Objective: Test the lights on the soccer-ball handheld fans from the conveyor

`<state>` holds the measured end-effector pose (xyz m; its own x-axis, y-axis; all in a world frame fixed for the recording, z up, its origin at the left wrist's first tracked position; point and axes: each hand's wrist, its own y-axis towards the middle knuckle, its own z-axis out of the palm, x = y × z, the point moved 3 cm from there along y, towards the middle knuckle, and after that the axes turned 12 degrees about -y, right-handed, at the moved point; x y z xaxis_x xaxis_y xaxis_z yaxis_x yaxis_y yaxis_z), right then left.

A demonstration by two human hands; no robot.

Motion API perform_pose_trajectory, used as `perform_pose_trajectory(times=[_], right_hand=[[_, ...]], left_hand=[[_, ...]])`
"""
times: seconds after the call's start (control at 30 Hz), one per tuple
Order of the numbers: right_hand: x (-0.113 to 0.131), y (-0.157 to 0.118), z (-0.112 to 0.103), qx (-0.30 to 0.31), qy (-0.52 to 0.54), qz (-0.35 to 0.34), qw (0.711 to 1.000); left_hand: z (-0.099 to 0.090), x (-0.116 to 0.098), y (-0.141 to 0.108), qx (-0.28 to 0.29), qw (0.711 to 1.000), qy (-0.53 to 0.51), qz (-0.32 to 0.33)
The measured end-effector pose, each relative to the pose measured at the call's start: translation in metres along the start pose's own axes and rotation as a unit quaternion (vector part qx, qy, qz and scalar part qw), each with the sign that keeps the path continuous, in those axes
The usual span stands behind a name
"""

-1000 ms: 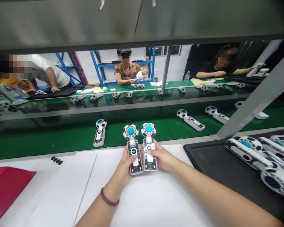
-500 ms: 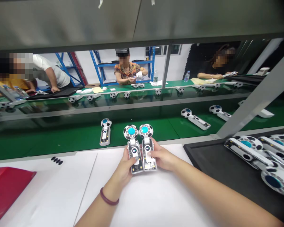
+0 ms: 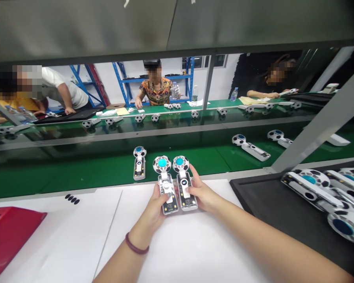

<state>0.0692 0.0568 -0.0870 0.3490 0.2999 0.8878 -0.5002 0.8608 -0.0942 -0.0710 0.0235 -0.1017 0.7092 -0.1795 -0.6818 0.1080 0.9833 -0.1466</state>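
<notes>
Two handheld devices with football-patterned round heads and clear bodies are held side by side above the white work surface (image 3: 194, 243). My left hand (image 3: 157, 206) grips the left device (image 3: 168, 196), its thumb on the white middle part; this device's display looks blank white. Around the right device (image 3: 187, 196) my right hand (image 3: 205, 193) is closed, thumb on the front, and its small round display is lit. Both heads have blue-green centres, and the bodies are slightly apart. Beyond them a similar device (image 3: 139, 167) lies on the green belt (image 3: 106, 165).
At the right, a black tray (image 3: 262, 220) holds several devices (image 3: 312, 188). A red bin (image 3: 14, 236) and several black ovals (image 3: 72, 199) are at the left. A slanted metal post (image 3: 318, 122) rises at the right. Several people sit or lean beyond the belts.
The two held devices have parted slightly at their lower ends, and the left one's display has turned from lit to blank. Devices on the near belt have shifted right. A person opposite now holds up a bottle.
</notes>
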Motion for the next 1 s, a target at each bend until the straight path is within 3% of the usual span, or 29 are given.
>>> perform_pose_trajectory(times=[0.8, 0.9, 1.0], right_hand=[[0.006, -0.002, 0.005, -0.015, -0.044, -0.017, 0.999], [0.012, -0.004, 0.008, 0.004, -0.062, -0.042, 0.997], [0.028, -0.010, 0.011, -0.014, -0.060, -0.079, 0.995]], left_hand=[[0.006, -0.002, -0.002, -0.005, 1.000, -0.002, 0.007], [0.008, -0.008, -0.003, -0.004, 1.000, -0.002, 0.028], [0.015, -0.023, -0.004, -0.013, 0.997, -0.014, 0.075]])
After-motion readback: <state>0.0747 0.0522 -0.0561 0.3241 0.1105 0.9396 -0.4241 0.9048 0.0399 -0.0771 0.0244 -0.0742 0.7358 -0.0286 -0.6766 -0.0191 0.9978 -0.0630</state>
